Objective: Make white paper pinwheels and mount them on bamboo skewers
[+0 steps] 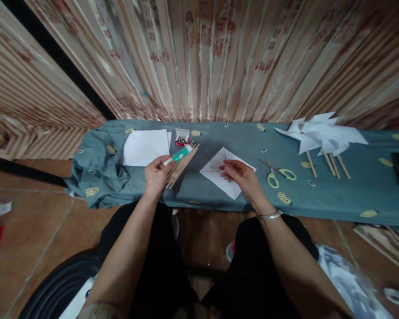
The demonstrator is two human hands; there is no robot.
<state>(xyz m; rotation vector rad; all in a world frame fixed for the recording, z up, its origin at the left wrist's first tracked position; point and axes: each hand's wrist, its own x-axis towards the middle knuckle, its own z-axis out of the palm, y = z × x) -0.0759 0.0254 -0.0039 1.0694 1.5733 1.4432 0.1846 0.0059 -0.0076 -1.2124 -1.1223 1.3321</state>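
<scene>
The left hand (157, 175) grips a green-and-white tube (180, 154) above a bundle of thin wooden sticks (182, 169), near a small open red box (178, 143) and white sheets (145, 148). The right hand (241, 173) is over a square paper (231, 188); whether its fingers pinch anything is unclear. Beside it lie open green-handled scissors (274, 169); farther right, white pinwheels (319, 133) on sticks rest on the teal cloth (236, 133).

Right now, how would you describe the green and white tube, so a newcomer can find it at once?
Start at the long blue-green cloth and look left of its middle, where thin wooden sticks point toward a small red box. The left hand holds the tube close to these sticks. It is shorter and much thicker than any stick, with green on white.
</scene>
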